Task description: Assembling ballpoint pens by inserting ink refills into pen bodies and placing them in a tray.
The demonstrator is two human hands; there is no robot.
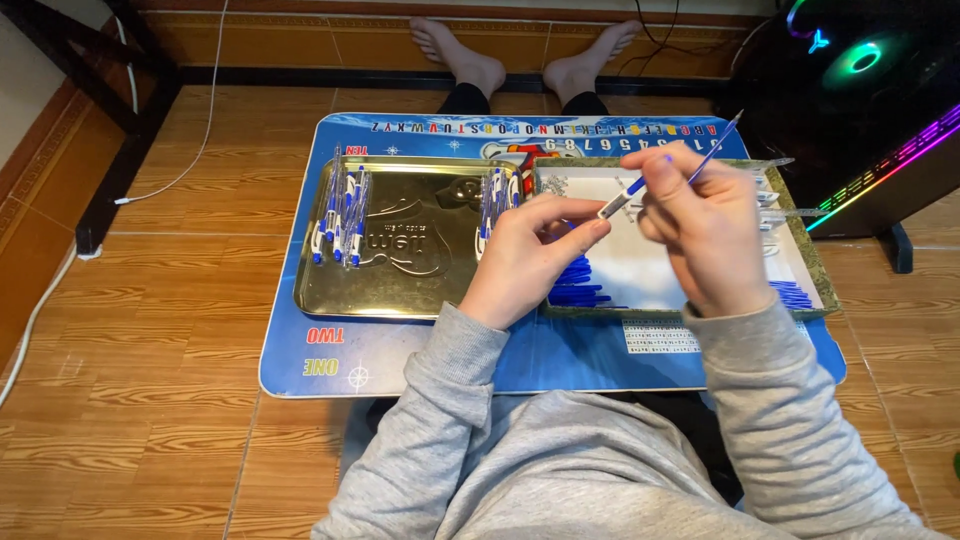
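My right hand (700, 235) holds a thin blue pen refill (712, 148) that points up and away to the right. My left hand (530, 255) pinches the white and blue tip piece (622, 198) at the refill's lower end, so both hands meet over the white tray (812, 262). Beneath my hands on that tray lie several blue refills (578, 285), with more (795, 294) at its right edge and clear pen barrels (782, 198) beyond my right hand.
A gold metal tray (400, 290) to the left holds several finished blue-and-white pens (340, 215) and a few more (494, 200) near its right side. Both trays rest on a blue lap table (400, 350). A lit computer case (870, 90) stands at right.
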